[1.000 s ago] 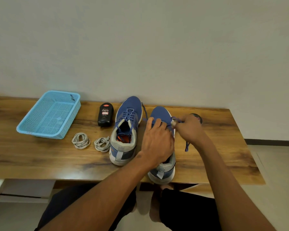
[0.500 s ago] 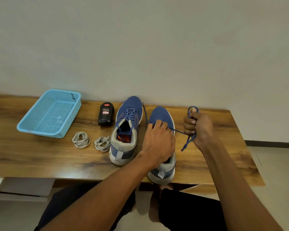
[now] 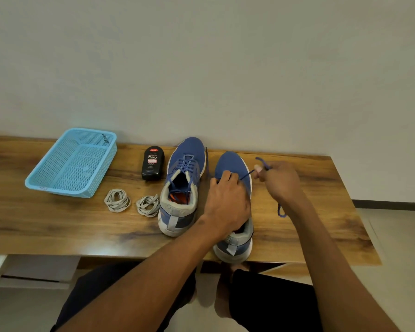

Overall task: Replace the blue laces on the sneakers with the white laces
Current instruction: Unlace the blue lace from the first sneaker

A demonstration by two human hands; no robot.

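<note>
Two blue sneakers stand side by side on the wooden desk, toes toward the wall. The left sneaker is fully laced with its blue lace, and stands free of both hands. The right sneaker sits nearer the front edge of the desk, its heel reaching that edge.

The left hand rests on top of the right sneaker and covers its tongue and opening. Its fingers are curled down onto the upper near the toe end; whether they pinch the lace or only press on the shoe cannot be told.

The right hand is held just beside the right sneaker, over the desk. Its fingers are clenched round the blue lace of the right sneaker. One taut stretch of that lace runs from under the left hand to the right hand. A short loop rises above the right hand's knuckles, and a loose end hangs below the wrist toward the desk. A further strand of blue lace lies between the two toes.

Two coils of white laces lie on the desk left of the left sneaker: the first coil is well apart from the shoe, the second coil is just beside its heel. Neither is touched.

A light blue perforated basket stands at the left end of the desk. A black bottle labelled "Cherry" lies between the basket and the left sneaker.
</note>
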